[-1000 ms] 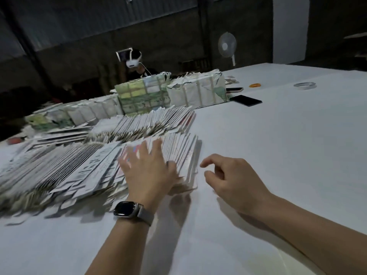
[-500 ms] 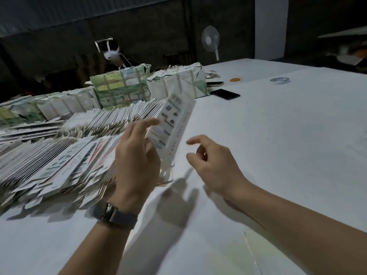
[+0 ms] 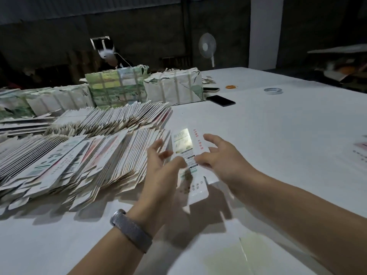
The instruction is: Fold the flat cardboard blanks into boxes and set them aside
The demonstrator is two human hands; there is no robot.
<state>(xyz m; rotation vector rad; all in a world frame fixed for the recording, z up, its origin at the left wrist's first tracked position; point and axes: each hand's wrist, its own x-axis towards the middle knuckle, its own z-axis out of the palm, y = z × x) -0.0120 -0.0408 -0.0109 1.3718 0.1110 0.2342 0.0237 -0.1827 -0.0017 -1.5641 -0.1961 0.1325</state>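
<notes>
A long, narrow, flat cardboard blank, white with green print and red lettering, is held just above the white table, right of the stacks. My left hand pinches its left edge, thumb on the printed face and fingers behind. My right hand holds its right edge with the thumb on the face and the fingers arched and spread. Two long fanned rows of flat blanks lie on the left of the table, right beside my left hand.
Paper-wrapped, strapped bundles stand along the back, with a person seated behind them. A black phone, an orange ring and a tape roll lie beyond. A printed piece lies at the right edge. A fan stands behind the table.
My left hand lifted one blank off the front row and swung it to the right. My right hand came in and took its right edge, so both hands hold it.
</notes>
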